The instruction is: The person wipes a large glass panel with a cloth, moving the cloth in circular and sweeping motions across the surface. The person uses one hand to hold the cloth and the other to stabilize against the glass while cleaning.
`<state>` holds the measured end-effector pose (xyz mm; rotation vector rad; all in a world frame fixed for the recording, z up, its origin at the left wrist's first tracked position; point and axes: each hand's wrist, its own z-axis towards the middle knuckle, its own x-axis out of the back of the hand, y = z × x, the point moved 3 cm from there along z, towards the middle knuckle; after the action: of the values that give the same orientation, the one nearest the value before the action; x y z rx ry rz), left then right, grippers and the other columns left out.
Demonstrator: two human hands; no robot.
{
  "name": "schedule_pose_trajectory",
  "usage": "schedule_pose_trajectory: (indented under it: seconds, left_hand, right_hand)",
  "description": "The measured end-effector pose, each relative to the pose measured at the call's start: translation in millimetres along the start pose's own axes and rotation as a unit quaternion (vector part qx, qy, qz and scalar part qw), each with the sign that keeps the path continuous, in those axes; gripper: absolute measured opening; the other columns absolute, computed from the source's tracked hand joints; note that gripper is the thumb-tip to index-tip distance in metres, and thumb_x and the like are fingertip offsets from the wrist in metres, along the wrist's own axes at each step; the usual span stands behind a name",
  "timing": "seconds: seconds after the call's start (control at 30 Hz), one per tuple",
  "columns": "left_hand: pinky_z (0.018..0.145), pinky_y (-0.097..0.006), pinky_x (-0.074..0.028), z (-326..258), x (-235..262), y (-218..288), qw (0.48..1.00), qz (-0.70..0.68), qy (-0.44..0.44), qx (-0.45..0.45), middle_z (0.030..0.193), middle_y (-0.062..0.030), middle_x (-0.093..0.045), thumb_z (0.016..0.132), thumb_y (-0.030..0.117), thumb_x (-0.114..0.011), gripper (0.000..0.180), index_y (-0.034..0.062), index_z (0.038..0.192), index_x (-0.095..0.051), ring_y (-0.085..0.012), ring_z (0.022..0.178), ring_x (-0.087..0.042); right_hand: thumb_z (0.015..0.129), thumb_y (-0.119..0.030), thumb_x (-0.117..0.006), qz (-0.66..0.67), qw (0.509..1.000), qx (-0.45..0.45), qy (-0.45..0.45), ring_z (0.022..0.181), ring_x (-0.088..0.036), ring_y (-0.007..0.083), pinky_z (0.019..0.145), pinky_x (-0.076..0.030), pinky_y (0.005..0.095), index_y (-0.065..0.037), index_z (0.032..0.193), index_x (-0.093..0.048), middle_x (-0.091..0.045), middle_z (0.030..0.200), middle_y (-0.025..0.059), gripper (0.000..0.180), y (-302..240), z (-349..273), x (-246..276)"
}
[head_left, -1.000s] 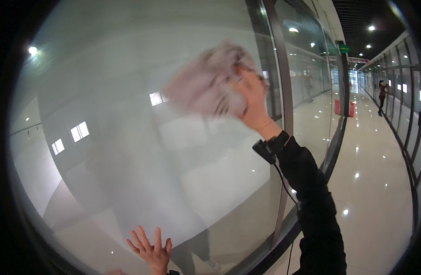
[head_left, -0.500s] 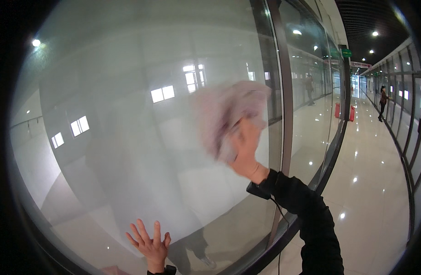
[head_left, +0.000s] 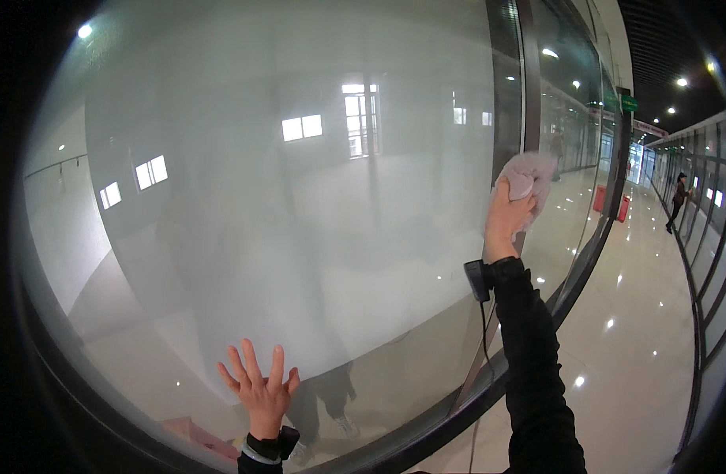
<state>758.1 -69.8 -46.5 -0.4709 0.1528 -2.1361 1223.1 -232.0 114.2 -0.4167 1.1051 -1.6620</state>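
Note:
A large glass pane fills most of the view, full of reflections. My right hand is closed on a pale pinkish cloth, bunched up and pressed at the dark upright frame on the pane's right side. The cloth covers part of that frame and hides some of the fingertips. Low on the left, my left hand has its fingers spread at the glass and holds nothing. A small black device with a cable sits at my right wrist.
To the right runs a corridor with a shiny tiled floor. Farther along it, a person stands by the opposite glass wall. Red box-like objects stand near the far end of my glass wall. A dark bottom rail edges the pane.
My right hand has moved the cloth rightward from the pane to the upright frame. The left hand stays spread in about the same place, and the view has shifted slightly.

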Motion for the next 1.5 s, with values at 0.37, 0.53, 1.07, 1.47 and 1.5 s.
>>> schedule_pose_trajectory:
  seconds: [0.37, 0.53, 1.07, 1.47, 1.5]
  left_hand:
    - [0.113, -0.061, -0.017, 4.0, -2.1, -3.5, 0.999, 0.001, 0.033, -0.01, 0.148, -0.0198, -0.036, 0.097, 0.054, -0.04, 0.047, 0.03, 0.137, -0.048, -0.043, 0.138, -0.03]
    - [0.112, -0.062, -0.017, 6.4, 1.6, -2.9, 1.0, 0.004, 0.013, -0.003, 0.149, -0.0194, -0.035, 0.096, 0.052, -0.043, 0.048, 0.0302, 0.138, -0.046, -0.0434, 0.138, -0.03]
    - [0.113, -0.06, -0.015, 11.6, 7.5, -3.4, 0.999, -0.036, 0.011, -0.001, 0.148, -0.0185, -0.036, 0.093, 0.056, -0.047, 0.051, 0.0313, 0.138, -0.047, -0.0404, 0.14, -0.028]
    - [0.112, -0.06, -0.017, -6.3, -2.9, 5.8, 1.0, 0.005, 0.024, -0.004, 0.148, -0.0146, -0.037, 0.088, 0.053, -0.054, 0.05, 0.033, 0.133, -0.051, -0.0382, 0.138, -0.032]
    - [0.111, -0.062, -0.018, -8.6, -3.9, 6.0, 1.0, 0.0, 0.025, -0.011, 0.147, -0.0171, -0.037, 0.086, 0.051, -0.058, 0.05, 0.0306, 0.131, -0.053, -0.0402, 0.137, -0.031]
  right_hand:
    - [0.068, -0.023, -0.073, 0.097, 0.628, 0.713, -0.295, 0.114, -0.048, 0.0362, 0.087, -0.035, 0.0526, -0.023, 0.099, -0.062, -0.053, 0.12, 0.0104, 0.033, 18.0, -196.9, 58.9]
    - [0.072, -0.012, -0.07, 0.071, 0.927, 0.363, -0.06, 0.123, -0.042, 0.0438, 0.098, -0.034, 0.0535, -0.003, 0.121, -0.055, -0.049, 0.126, 0.022, 0.053, 73.5, -104.4, 36.8]
    - [0.074, -0.029, -0.07, 0.08, 0.737, 0.594, -0.312, 0.127, -0.038, 0.0383, 0.095, -0.033, 0.0574, -0.014, 0.116, -0.057, -0.042, 0.136, 0.0132, 0.046, 36.4, -247.5, 81.6]
    - [0.082, -0.015, -0.064, 0.095, 0.961, 0.257, -0.042, 0.126, -0.037, 0.042, 0.105, -0.028, 0.0506, 0.0, 0.135, -0.04, -0.035, 0.14, 0.025, 0.06, -85.0, -149.1, 22.4]
    - [0.081, -0.013, -0.063, 0.132, 0.925, 0.351, -0.055, 0.124, -0.039, 0.0428, 0.102, -0.029, 0.052, -0.001, 0.131, -0.044, -0.037, 0.138, 0.0248, 0.055, -98.6, -171.2, 27.3]
